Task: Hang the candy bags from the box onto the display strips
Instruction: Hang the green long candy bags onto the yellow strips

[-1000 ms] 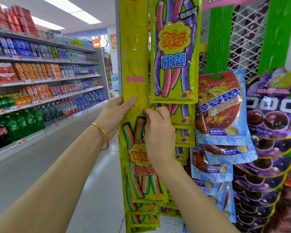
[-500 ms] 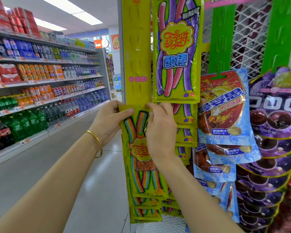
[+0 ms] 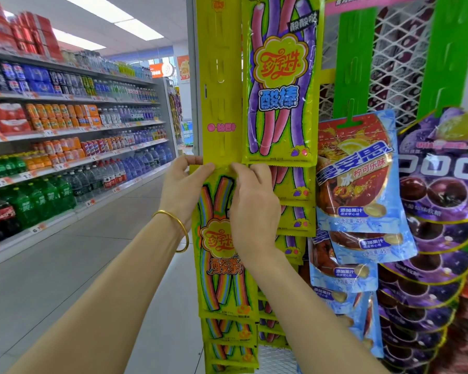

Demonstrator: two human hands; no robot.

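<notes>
Step in hand: seating the top edge of the yellow-green foil candy bag printed with rainbow strips [image 3: 222, 255] onto a hook of the long yellow plastic display strip [image 3: 219, 85].

The left hand [image 3: 184, 190] pinches the bag's upper left corner between thumb and curled fingers. The right hand [image 3: 254, 201] pinches the upper edge just right of centre, its fingers curled over the seal. The bag hangs straight down below both hands, in front of at least 2 matching bags already on the strip. The hang hole is hidden behind the fingertips, so engagement with a hook cannot be confirmed.

Recommended procedure, as judged from this view:
1. Keep the top seal level between the 2 hands so the hole faces the strip squarely.
2. Align the hole with the free tab directly above the fingertips.
3. Press the seal flat against the strip, then draw it down until the tab passes through.
4. Release 1 hand at a time and check that the bag hangs true.

Risk: thin foil may tear at the hole if pulled sideways.

Pose: both forearms reach up and forward, converging at the strip. The left wrist carries a thin gold metal bangle [image 3: 180, 230]. To the right of the right hand hang yellow-green bags printed with purple and pink sticks [image 3: 280, 85].
</notes>
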